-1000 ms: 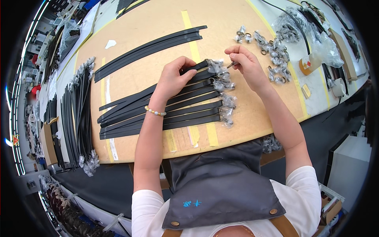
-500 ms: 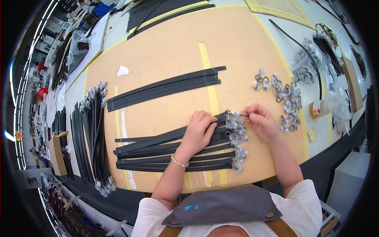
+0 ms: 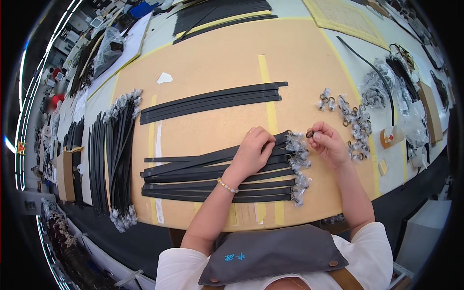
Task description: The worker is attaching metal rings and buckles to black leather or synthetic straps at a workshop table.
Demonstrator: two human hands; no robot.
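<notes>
Several flat black straps (image 3: 217,193) lie side by side before me, their right ends bearing metal hardware in clear plastic wrap (image 3: 300,162). My left hand (image 3: 253,151) rests on the top strap of this row, its fingers closed around the strap near the wrapped end. Just right of that end, my right hand (image 3: 329,144) is raised in a pinch. Between its thumb and forefinger is a small dark ring (image 3: 310,134), apart from the straps. The finer shape of the ring is too small to make out.
Loose plastic-wrapped ring pieces (image 3: 358,128) lie in a pile to the right. Farther back sits a bundle of plain black straps (image 3: 212,102). A heap of finished-looking straps (image 3: 121,154) lies at the left. An amber-coloured container (image 3: 387,137) stands at the right edge.
My right hand has drawn slightly away from the strap end, and the dark ring now shows face-on in its pinch. The left hand stays on the strap. The whole view has shifted a little.
</notes>
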